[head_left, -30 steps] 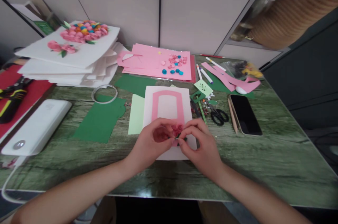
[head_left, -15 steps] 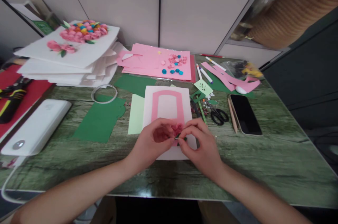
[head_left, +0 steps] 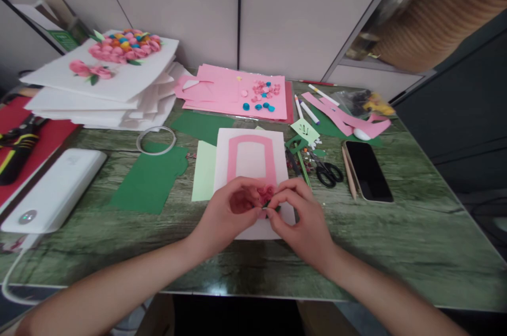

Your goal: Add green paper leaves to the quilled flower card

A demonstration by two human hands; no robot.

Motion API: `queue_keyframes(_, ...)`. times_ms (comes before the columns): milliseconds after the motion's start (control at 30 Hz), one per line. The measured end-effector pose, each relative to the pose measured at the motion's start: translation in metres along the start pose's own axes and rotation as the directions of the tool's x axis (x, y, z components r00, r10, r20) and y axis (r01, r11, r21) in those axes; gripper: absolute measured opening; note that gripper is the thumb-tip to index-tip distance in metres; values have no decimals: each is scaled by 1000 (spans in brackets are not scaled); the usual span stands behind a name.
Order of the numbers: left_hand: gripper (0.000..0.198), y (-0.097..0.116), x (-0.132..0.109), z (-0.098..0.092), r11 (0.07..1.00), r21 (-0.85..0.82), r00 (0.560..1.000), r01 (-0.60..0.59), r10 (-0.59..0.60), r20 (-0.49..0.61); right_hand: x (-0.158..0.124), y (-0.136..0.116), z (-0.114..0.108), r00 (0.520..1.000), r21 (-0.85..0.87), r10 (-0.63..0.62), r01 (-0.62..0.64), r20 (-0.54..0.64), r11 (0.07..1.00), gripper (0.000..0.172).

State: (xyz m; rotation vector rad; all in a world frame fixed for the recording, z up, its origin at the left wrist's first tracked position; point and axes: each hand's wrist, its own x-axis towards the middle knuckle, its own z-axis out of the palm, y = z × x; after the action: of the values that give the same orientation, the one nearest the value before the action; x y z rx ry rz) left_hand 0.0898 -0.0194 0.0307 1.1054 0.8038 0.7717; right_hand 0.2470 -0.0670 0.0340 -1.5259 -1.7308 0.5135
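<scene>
My left hand (head_left: 233, 206) and my right hand (head_left: 303, 214) meet over the lower part of a white sheet (head_left: 253, 136) with a pink paper arch frame (head_left: 270, 159) on it. Fingertips of both hands are pinched together at a small dark green paper leaf (head_left: 277, 209), with a tiny pale bit beside it. Pink paper flowers (head_left: 266, 193) show just behind the fingertips, between the hands. The fingers hide most of the leaf and the lower part of the frame.
Left are a power bank (head_left: 59, 183), a tape ring (head_left: 156, 152), green paper (head_left: 150, 183) and a stack of white sheets (head_left: 119, 90) bearing paper flowers. Pink sheets (head_left: 222, 106) lie behind. Black-handled scissors (head_left: 328, 173), a wooden stick (head_left: 349, 173) and a phone (head_left: 368, 171) are on the right.
Both hands keep almost the same place and pinch. The small display on the power bank is now lit.
</scene>
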Motion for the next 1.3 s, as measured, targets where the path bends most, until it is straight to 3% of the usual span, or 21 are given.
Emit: queue_keyframes(1300, 31, -1, 0, 0, 1000, 14, 1000, 12, -12, 4, 0, 3, 1, 997, -38, -66, 65, -35, 997, 13)
